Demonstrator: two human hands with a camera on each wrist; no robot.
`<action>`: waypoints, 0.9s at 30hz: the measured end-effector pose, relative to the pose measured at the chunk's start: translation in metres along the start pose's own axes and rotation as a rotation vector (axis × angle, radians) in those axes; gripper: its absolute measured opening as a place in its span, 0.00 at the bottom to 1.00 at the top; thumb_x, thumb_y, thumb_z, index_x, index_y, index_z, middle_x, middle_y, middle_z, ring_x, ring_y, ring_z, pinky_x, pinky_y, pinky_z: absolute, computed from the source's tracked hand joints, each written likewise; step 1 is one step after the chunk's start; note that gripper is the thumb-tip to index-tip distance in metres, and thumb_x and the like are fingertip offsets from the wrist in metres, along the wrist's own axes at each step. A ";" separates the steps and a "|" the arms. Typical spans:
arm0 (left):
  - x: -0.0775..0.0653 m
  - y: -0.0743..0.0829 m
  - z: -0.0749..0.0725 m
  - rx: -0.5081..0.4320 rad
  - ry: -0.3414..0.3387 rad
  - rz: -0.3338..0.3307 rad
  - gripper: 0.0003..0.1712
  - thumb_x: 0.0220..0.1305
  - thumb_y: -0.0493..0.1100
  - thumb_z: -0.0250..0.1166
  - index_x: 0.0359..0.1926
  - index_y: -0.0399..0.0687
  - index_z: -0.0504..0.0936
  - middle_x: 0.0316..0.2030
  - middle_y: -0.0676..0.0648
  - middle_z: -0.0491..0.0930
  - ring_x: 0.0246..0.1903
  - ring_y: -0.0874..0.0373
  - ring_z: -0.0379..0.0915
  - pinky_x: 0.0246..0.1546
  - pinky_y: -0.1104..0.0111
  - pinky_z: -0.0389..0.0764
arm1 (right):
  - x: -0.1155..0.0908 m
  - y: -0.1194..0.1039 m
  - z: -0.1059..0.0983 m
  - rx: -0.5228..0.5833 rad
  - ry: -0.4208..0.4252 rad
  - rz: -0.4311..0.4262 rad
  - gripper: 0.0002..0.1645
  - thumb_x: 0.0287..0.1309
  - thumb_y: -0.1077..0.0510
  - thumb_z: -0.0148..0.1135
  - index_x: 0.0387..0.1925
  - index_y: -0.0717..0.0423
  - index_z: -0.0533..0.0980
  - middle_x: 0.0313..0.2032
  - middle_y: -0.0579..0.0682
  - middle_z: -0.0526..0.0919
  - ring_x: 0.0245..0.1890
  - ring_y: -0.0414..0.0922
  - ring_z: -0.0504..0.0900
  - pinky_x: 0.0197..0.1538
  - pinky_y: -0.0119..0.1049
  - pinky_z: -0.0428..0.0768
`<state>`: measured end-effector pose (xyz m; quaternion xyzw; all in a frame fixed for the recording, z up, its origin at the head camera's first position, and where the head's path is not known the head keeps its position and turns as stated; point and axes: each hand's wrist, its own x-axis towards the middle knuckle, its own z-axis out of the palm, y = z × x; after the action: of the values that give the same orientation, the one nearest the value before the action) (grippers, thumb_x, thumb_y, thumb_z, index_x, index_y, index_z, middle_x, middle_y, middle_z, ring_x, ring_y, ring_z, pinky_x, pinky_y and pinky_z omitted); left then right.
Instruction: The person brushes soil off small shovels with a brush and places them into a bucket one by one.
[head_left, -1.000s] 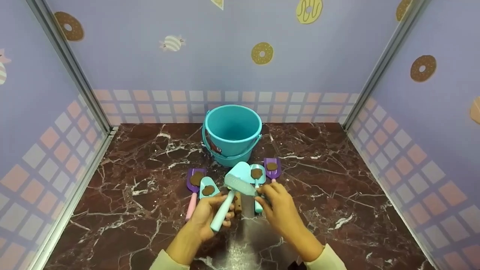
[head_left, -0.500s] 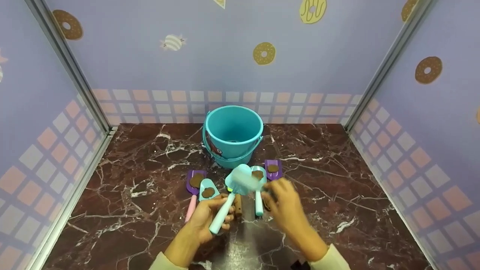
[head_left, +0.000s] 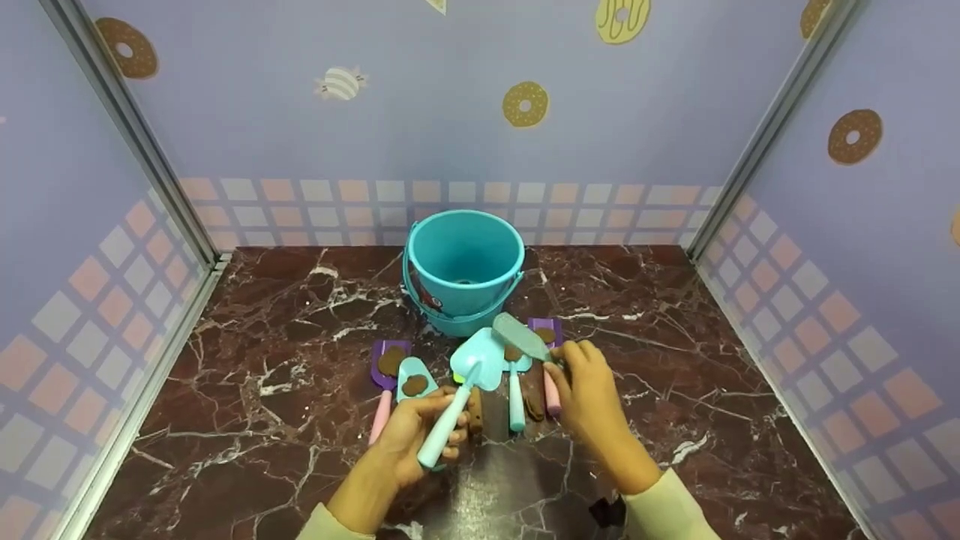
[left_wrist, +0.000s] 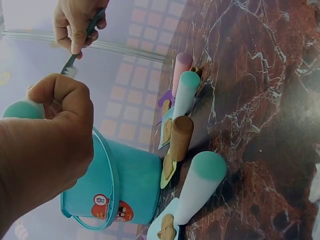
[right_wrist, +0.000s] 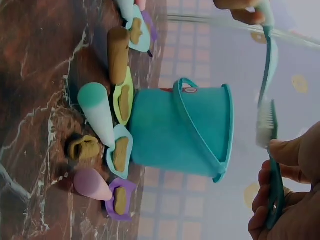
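Note:
A light blue toy shovel (head_left: 442, 427) is gripped by its pale handle in my left hand (head_left: 401, 446), raised above the marbled surface with its blade tilted up toward the bucket. My right hand (head_left: 592, 386) pinches a brush (right_wrist: 275, 185) with a grey-green handle and white bristles. In the head view the brush head lies just right of the blade's upper edge. Seen from the right wrist, the bristles (right_wrist: 264, 129) are right at the blade's tip. The left wrist view shows the left fingers (left_wrist: 70, 100) curled round the handle, the blade hidden behind them.
A turquoise bucket (head_left: 461, 300) stands behind the hands. Before it lie purple shovels (head_left: 379, 375) with pink handles, more light blue ones (head_left: 517, 409), and a yellow-green one (right_wrist: 118, 102) with a brown handle, bearing brown lumps. A brown ring-like piece (right_wrist: 84, 148) lies among the handles.
The brush has moved across the shovel's blade toward its right edge and upward, and my right hand has shifted right. My left hand and the shovel have stayed nearly in place.

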<state>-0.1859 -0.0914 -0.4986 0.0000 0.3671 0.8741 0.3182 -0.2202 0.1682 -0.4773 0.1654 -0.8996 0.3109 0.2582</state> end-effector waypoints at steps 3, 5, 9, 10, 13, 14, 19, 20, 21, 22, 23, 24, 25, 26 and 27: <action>0.000 -0.001 0.001 -0.003 0.034 0.003 0.10 0.75 0.43 0.46 0.47 0.46 0.72 0.31 0.48 0.73 0.23 0.60 0.65 0.20 0.73 0.68 | -0.006 -0.012 -0.002 0.042 -0.024 -0.054 0.09 0.61 0.58 0.69 0.41 0.57 0.80 0.35 0.49 0.76 0.35 0.42 0.74 0.37 0.38 0.79; 0.000 -0.001 0.001 -0.008 0.056 0.004 0.10 0.74 0.43 0.46 0.48 0.46 0.71 0.30 0.48 0.74 0.22 0.61 0.66 0.20 0.74 0.68 | -0.011 -0.020 0.000 0.067 -0.052 -0.107 0.09 0.62 0.57 0.69 0.41 0.56 0.80 0.35 0.47 0.76 0.35 0.40 0.74 0.37 0.36 0.80; 0.001 -0.002 0.000 0.002 0.058 0.002 0.11 0.74 0.43 0.46 0.50 0.45 0.71 0.30 0.48 0.74 0.22 0.61 0.66 0.20 0.74 0.68 | -0.016 -0.024 0.004 0.073 -0.088 -0.171 0.08 0.63 0.57 0.68 0.41 0.55 0.80 0.34 0.46 0.75 0.34 0.40 0.72 0.37 0.35 0.77; 0.001 -0.002 0.000 0.016 0.047 0.002 0.11 0.74 0.43 0.46 0.49 0.45 0.71 0.29 0.48 0.74 0.21 0.61 0.66 0.20 0.74 0.68 | -0.015 -0.021 0.005 0.059 -0.079 -0.164 0.08 0.63 0.57 0.68 0.41 0.55 0.80 0.34 0.46 0.75 0.34 0.40 0.72 0.37 0.36 0.77; 0.000 -0.001 -0.002 0.065 0.023 -0.002 0.11 0.74 0.43 0.47 0.48 0.45 0.74 0.29 0.48 0.74 0.21 0.61 0.66 0.19 0.73 0.68 | -0.010 -0.005 0.008 0.029 -0.031 -0.087 0.07 0.62 0.60 0.68 0.40 0.56 0.80 0.33 0.48 0.76 0.33 0.42 0.74 0.37 0.39 0.79; -0.001 -0.001 -0.003 0.085 0.012 -0.003 0.11 0.74 0.43 0.47 0.47 0.45 0.74 0.29 0.48 0.74 0.21 0.61 0.67 0.19 0.73 0.69 | -0.009 0.000 0.008 0.021 -0.011 -0.055 0.06 0.62 0.60 0.68 0.40 0.57 0.80 0.33 0.49 0.77 0.33 0.43 0.75 0.37 0.40 0.79; -0.006 0.001 -0.002 0.122 -0.003 -0.005 0.09 0.74 0.43 0.48 0.45 0.47 0.74 0.29 0.49 0.74 0.21 0.61 0.67 0.20 0.72 0.69 | -0.005 0.016 0.007 -0.009 0.052 -0.014 0.08 0.61 0.59 0.69 0.38 0.58 0.79 0.31 0.51 0.76 0.29 0.43 0.71 0.33 0.42 0.75; -0.006 0.001 -0.002 0.131 0.003 -0.002 0.09 0.74 0.43 0.48 0.45 0.47 0.74 0.29 0.48 0.74 0.21 0.61 0.67 0.20 0.73 0.69 | -0.005 0.017 0.006 -0.011 0.056 -0.023 0.08 0.62 0.59 0.69 0.39 0.58 0.79 0.30 0.51 0.75 0.29 0.43 0.70 0.33 0.42 0.74; -0.006 0.002 -0.001 0.149 0.016 0.003 0.09 0.74 0.43 0.48 0.44 0.47 0.74 0.29 0.48 0.74 0.21 0.61 0.67 0.20 0.73 0.69 | -0.005 0.017 0.005 -0.011 0.058 -0.029 0.08 0.62 0.58 0.69 0.39 0.58 0.79 0.30 0.50 0.75 0.28 0.42 0.69 0.32 0.41 0.74; -0.005 0.003 -0.001 0.191 0.036 0.020 0.08 0.74 0.43 0.49 0.44 0.47 0.74 0.29 0.48 0.75 0.21 0.61 0.67 0.19 0.73 0.69 | -0.005 0.017 0.005 -0.007 0.061 -0.029 0.08 0.63 0.58 0.69 0.40 0.58 0.79 0.30 0.50 0.75 0.28 0.42 0.69 0.32 0.41 0.74; -0.004 0.004 0.000 0.258 0.066 0.055 0.08 0.73 0.42 0.50 0.45 0.46 0.74 0.29 0.49 0.75 0.21 0.62 0.68 0.20 0.73 0.70 | -0.005 0.017 0.003 -0.002 0.067 -0.024 0.08 0.63 0.58 0.69 0.40 0.58 0.79 0.31 0.50 0.75 0.28 0.42 0.69 0.32 0.41 0.74; -0.003 0.007 0.002 0.354 0.101 0.108 0.09 0.73 0.42 0.51 0.45 0.43 0.75 0.28 0.49 0.76 0.20 0.62 0.68 0.19 0.73 0.71 | -0.006 0.017 0.003 0.002 0.076 -0.015 0.08 0.63 0.58 0.68 0.40 0.58 0.79 0.31 0.51 0.75 0.28 0.43 0.70 0.32 0.40 0.74; 0.000 0.011 0.004 0.475 0.143 0.177 0.08 0.72 0.41 0.53 0.44 0.42 0.76 0.28 0.49 0.76 0.21 0.62 0.70 0.21 0.73 0.72 | -0.006 0.018 0.001 0.007 0.087 -0.002 0.08 0.63 0.59 0.69 0.40 0.58 0.79 0.31 0.51 0.76 0.28 0.44 0.71 0.32 0.40 0.74; 0.002 0.016 0.006 0.627 0.196 0.254 0.08 0.72 0.41 0.55 0.43 0.41 0.78 0.28 0.49 0.77 0.22 0.62 0.70 0.22 0.72 0.72 | -0.007 0.019 0.001 0.010 0.098 0.010 0.08 0.62 0.60 0.69 0.40 0.58 0.79 0.31 0.51 0.76 0.28 0.44 0.71 0.32 0.41 0.74; 0.006 0.022 0.008 0.807 0.261 0.336 0.08 0.71 0.41 0.57 0.41 0.41 0.79 0.27 0.49 0.78 0.22 0.62 0.71 0.24 0.71 0.73 | -0.008 0.021 -0.001 0.013 0.108 0.024 0.08 0.62 0.60 0.69 0.40 0.59 0.79 0.32 0.52 0.77 0.28 0.44 0.72 0.32 0.41 0.74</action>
<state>-0.2009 -0.0946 -0.4794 0.0734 0.7103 0.6932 0.0978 -0.2232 0.1850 -0.4909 0.1396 -0.8843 0.3284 0.3013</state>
